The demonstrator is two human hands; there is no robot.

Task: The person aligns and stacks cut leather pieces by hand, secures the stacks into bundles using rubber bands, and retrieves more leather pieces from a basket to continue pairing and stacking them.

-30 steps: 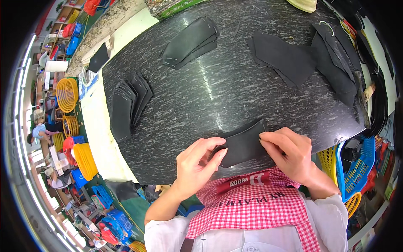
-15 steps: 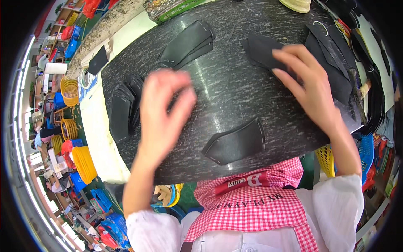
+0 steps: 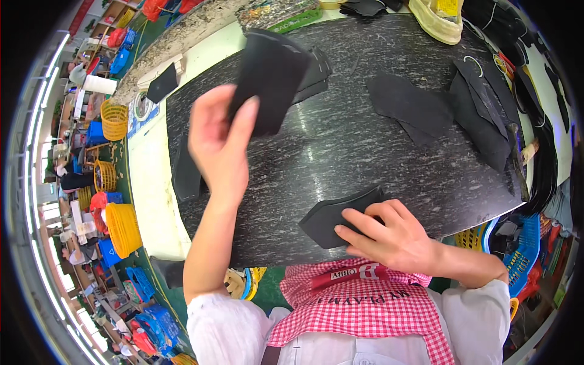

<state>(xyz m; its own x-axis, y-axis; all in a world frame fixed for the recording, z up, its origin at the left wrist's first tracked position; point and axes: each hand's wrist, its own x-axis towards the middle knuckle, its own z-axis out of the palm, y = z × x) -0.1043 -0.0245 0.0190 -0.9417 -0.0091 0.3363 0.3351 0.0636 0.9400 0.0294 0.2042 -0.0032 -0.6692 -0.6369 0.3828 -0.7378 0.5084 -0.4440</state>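
My left hand (image 3: 222,140) grips a flat black leather piece (image 3: 271,79) between thumb and fingers, lifted above the far-left part of the table and slightly blurred. Partly behind it lies a small stack of black leather pieces (image 3: 316,82). My right hand (image 3: 392,237) is closed on the right end of another black leather piece (image 3: 328,219) near the table's front edge; its fingers cover that end. Left of my left forearm, a further pile of black pieces (image 3: 187,173) is mostly hidden. Overlapping black pieces (image 3: 410,106) lie to the right, apart from both hands.
The dark streaked tabletop (image 3: 292,164) has a pale strip (image 3: 149,194) along its left side. Larger black pieces with a white string loop (image 3: 480,115) lie at right. A cream container (image 3: 438,21) and a paint-spotted box (image 3: 277,15) stand at the far edge. Yellow baskets (image 3: 123,231) are beyond the left side.
My left hand now has a black leather piece raised in it. The right hand has come from the pieces at right down to the leather piece near the front edge.
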